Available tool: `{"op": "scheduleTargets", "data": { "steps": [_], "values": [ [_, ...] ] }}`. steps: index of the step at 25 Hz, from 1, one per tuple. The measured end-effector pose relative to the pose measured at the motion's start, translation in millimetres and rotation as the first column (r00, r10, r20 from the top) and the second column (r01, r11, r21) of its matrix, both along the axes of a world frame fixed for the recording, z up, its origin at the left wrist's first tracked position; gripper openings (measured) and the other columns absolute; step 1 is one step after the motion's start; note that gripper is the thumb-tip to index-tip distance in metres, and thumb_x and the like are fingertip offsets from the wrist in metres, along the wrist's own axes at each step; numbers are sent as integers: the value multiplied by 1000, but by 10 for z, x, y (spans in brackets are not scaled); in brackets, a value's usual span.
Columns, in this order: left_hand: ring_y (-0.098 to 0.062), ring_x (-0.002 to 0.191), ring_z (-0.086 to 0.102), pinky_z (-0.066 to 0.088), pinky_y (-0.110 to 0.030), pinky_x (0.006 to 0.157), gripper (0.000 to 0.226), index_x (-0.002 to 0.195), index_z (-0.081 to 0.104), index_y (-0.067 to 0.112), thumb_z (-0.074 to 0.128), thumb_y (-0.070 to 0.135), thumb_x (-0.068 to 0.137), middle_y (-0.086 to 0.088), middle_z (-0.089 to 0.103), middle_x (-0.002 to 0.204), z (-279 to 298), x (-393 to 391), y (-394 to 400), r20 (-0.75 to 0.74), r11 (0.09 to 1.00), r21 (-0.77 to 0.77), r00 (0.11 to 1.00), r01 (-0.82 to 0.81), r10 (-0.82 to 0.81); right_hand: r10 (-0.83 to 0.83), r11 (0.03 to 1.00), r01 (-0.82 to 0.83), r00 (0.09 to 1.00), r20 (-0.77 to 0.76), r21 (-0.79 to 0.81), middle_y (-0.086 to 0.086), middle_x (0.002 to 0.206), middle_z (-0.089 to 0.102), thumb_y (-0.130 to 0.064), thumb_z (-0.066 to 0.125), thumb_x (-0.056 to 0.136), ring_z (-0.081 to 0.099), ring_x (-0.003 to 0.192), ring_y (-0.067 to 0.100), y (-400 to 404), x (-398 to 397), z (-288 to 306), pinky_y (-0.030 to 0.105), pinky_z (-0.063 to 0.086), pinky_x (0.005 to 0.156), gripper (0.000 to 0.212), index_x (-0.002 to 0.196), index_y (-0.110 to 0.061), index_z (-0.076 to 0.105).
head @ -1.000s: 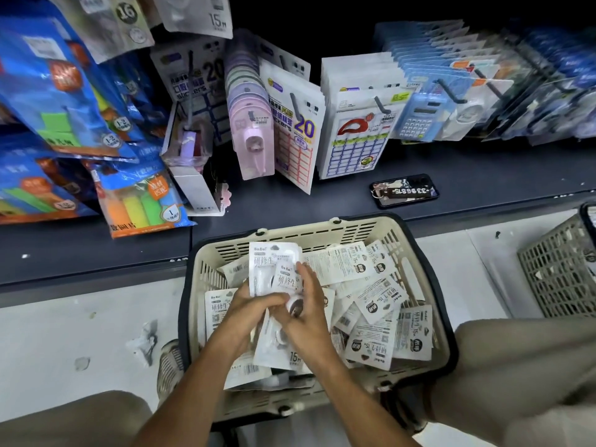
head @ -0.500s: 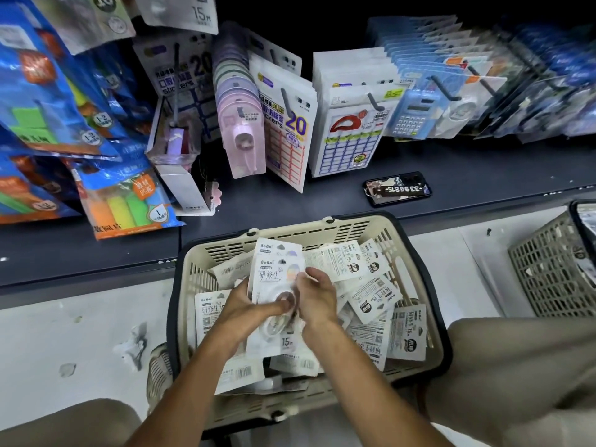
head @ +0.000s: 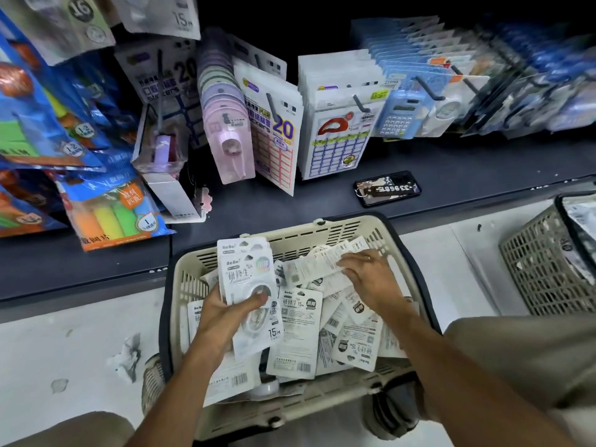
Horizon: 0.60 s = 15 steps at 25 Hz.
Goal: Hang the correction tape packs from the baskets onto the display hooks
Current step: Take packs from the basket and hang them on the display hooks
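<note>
A beige basket (head: 290, 232) on the floor holds several white correction tape packs (head: 298, 330). My left hand (head: 225, 314) grips a small stack of these packs (head: 246, 275), held upright over the basket's left side, thumb across the front one. My right hand (head: 371, 279) rests palm down on loose packs at the basket's back right, fingers spread over a pack lying face down; whether it grips any pack is unclear. Display hooks (head: 361, 104) above the dark shelf carry other stationery.
A phone with a key tag (head: 387, 188) lies on the dark shelf (head: 483, 166) behind the basket. A second, grey basket (head: 541, 262) stands at the right. Pink tape dispensers (head: 230, 140), sticker packs and calculators hang in rows. My knees frame the basket.
My right hand has left the stack and moved right onto the loose packs. My left hand keeps the stack and has raised it slightly.
</note>
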<state>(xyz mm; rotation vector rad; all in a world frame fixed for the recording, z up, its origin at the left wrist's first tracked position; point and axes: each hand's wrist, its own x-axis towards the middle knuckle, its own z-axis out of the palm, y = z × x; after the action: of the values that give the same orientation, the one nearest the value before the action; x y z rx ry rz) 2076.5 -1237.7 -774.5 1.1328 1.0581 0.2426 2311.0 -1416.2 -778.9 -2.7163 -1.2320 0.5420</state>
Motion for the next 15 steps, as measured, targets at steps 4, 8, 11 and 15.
{"op": "scheduleTargets", "data": {
  "steps": [4, 8, 11, 15],
  "values": [
    [6, 80, 73, 53, -14, 60, 63, 111, 59, 38, 92, 5, 68, 26, 77, 89, 28, -43, 53, -29, 995, 98, 999, 30, -27, 199, 963, -199, 980, 16, 184, -2, 118, 74, -16, 54, 102, 60, 114, 24, 336, 111, 652, 38, 43, 99, 27, 119, -22, 74],
    [-10, 96, 75, 57, -27, 76, 73, 125, 61, 31, 93, 5, 65, 10, 79, 104, 44, -59, 72, -45, 988, 53, 989, 142, -140, 352, 917, -400, 815, -460, -8, -6, 100, 78, -16, 68, 87, 70, 92, 13, 802, -159, 1065, 29, 54, 81, 18, 99, -23, 80],
    [-33, 112, 71, 55, -42, 89, 59, 115, 75, 27, 91, 31, 59, -3, 79, 110, 25, -73, 8, 13, 947, -154, 959, 280, -282, 440, 893, -443, 820, -367, 80, -2, 108, 73, -15, 68, 90, 65, 99, 19, 842, -531, 849, 32, 50, 85, 14, 101, -17, 77],
    [-34, 108, 73, 53, -46, 98, 76, 119, 75, 21, 83, 71, 62, -13, 77, 114, 48, -89, 7, 19, 839, -341, 895, 424, -445, 319, 901, -138, 854, -412, 412, -5, 107, 64, -12, 72, 90, 60, 97, 12, 854, -810, 535, 32, 48, 90, 22, 111, -14, 69]
  ]
}}
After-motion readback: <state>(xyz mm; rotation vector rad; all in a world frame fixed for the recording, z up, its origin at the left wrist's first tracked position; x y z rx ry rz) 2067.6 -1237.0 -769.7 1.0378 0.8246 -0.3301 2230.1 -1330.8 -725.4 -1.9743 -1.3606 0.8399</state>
